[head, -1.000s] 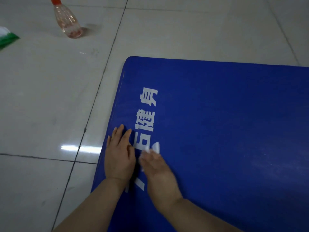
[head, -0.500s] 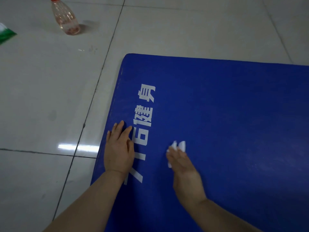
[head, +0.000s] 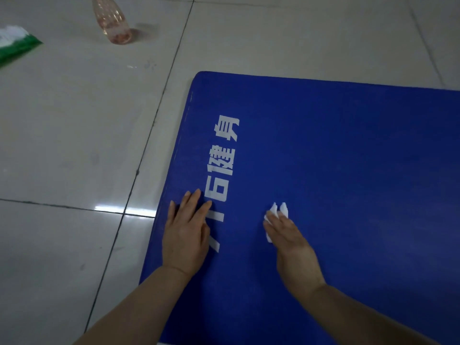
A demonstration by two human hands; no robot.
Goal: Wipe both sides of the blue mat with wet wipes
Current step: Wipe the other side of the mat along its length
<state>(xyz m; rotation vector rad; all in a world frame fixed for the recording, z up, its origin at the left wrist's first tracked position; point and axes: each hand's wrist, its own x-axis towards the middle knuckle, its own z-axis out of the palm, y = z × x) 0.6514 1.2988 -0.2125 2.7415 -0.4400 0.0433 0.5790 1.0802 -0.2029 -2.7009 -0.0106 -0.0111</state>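
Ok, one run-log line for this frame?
phase: wiping | left hand: flat on blue foam mat | right hand: pressing white wet wipe

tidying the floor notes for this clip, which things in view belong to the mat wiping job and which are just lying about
Part of the job:
- flat blue foam mat with white printed characters
- crumpled white wet wipe under the right hand
- left hand, pressed flat on the mat
- green and white wipe packet, probably the wipes' source

Just lying about:
- clear plastic bottle with pinkish liquid on the tiled floor
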